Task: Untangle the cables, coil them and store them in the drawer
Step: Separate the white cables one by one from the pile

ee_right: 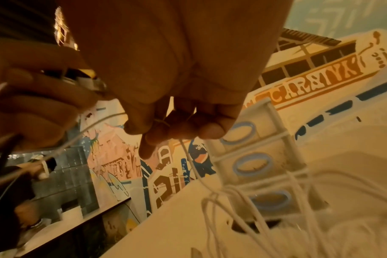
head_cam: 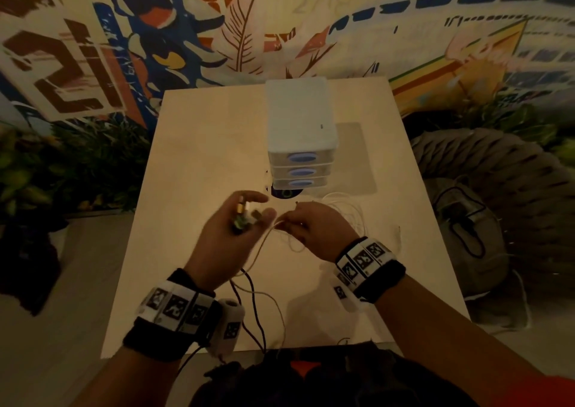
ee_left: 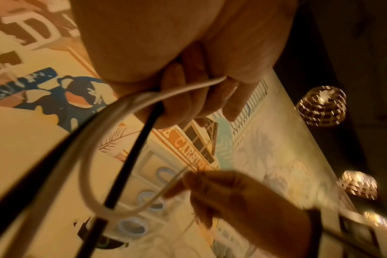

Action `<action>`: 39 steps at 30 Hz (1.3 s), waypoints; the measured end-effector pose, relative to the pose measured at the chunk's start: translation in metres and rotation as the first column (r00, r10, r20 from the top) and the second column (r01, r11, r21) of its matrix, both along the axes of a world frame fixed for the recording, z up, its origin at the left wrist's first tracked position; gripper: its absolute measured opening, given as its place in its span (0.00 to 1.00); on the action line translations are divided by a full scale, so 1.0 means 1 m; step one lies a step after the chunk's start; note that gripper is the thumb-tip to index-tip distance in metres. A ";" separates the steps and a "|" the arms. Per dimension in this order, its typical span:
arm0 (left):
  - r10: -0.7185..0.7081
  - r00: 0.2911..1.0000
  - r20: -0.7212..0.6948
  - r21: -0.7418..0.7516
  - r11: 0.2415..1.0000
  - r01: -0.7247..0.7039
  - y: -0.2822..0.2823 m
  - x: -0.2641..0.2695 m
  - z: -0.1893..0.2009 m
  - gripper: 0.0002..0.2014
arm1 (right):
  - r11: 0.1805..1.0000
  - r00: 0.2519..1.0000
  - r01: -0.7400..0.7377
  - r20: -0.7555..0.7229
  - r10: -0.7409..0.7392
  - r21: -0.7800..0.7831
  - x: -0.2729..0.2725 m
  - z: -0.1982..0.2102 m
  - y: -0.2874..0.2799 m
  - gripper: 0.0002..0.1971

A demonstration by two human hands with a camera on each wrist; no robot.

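Observation:
My left hand (head_cam: 249, 216) is raised over the table (head_cam: 193, 164), its fingers curled round a bundle of cable plugs (head_cam: 244, 216). A thick white cable (ee_left: 86, 165) and a black cable (ee_left: 130, 157) hang from it toward the table's near edge. My right hand (head_cam: 281, 223), just to the right, pinches a thin white cable (ee_right: 188, 157). That strand leads to a loose white tangle (head_cam: 345, 210) lying in front of the drawer unit (head_cam: 300, 132). All three drawers, with blue oval handles, are closed.
A dark round hole (head_cam: 284, 192) in the tabletop shows just in front of the drawer unit. A grey woven pouf (head_cam: 497, 188) stands to the right of the table and plants (head_cam: 62, 170) to the left. A painted wall is behind.

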State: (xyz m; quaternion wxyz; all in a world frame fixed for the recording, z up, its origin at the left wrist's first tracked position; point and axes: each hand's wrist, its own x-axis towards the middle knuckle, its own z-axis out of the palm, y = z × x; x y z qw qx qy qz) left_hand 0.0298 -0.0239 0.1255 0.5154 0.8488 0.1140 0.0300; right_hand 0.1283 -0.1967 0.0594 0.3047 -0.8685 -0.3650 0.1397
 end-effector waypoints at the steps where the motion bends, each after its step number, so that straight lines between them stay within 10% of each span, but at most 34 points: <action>1: -0.016 1.000 -0.026 0.069 0.997 0.018 -0.005 0.001 -0.005 0.11 | 1.000 1.000 -0.011 0.008 0.012 -0.011 0.001 0.005 0.002 0.19; 20: -0.116 0.971 -0.207 0.470 0.859 0.203 0.002 0.010 -0.023 0.09 | 0.996 0.998 -0.057 -0.002 0.057 -0.066 0.008 0.006 0.003 0.13; 27: 0.015 0.995 0.100 0.132 0.991 -0.028 0.006 0.008 -0.007 0.09 | 0.994 0.985 -0.002 -0.174 -0.018 -0.112 0.015 -0.031 -0.007 0.13; 39: 0.230 0.952 0.199 -0.248 0.952 -0.179 0.021 -0.002 -0.006 0.12 | 0.968 0.948 0.231 -0.204 -0.246 -0.097 0.036 -0.070 -0.030 0.11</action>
